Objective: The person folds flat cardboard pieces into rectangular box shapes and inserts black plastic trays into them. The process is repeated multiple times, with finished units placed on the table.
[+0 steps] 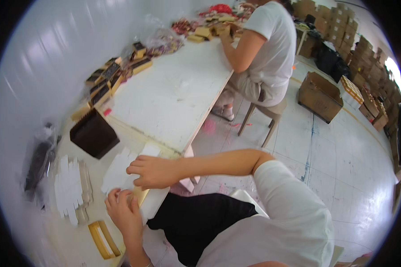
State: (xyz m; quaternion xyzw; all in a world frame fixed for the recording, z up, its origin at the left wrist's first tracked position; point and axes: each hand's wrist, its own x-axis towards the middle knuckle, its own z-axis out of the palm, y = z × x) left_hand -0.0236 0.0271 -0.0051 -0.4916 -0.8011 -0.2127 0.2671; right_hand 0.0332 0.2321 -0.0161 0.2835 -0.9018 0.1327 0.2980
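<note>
My left hand [124, 212] is at the near edge of the table, its fingers curled round a small gold box-like piece [141, 195] that is mostly hidden. Just above it, my right hand [155, 172] is closed, fingers bent and thumb tucked in. What its fingertips pinch is covered by the hand. White cut card sheets [116, 171] lie under and beyond both hands. Left of them is a stack of white notched card strips [68, 189]. An open gold rectangular frame [104, 239] rests on the table close to my left wrist.
A dark brown open box [95, 133] stands beyond the card. Gold-and-black boxes [104, 82] are piled along the wall side of the white table [173, 93]. Across it, a co-worker [272, 49] sits on a stool. Cardboard cartons [321, 95] stand on the floor at right.
</note>
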